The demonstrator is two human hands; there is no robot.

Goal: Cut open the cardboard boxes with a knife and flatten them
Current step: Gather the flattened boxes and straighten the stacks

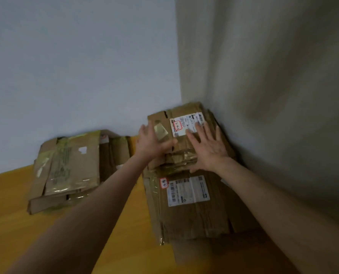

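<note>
A small flattened cardboard box (181,123) with a white shipping label lies on top of a stack of flattened boxes (194,212) in the corner of the room. My left hand (149,141) grips its left edge, thumb across the top. My right hand (208,147) rests flat on it with fingers spread, just below the label. A second stack of flattened, taped boxes (69,171) lies to the left against the wall. No knife is in view.
The stacks sit on a yellow wooden floor (16,224). A pale blue wall (75,66) runs behind them and meets a grey wall (273,95) on the right, close to the right-hand stack.
</note>
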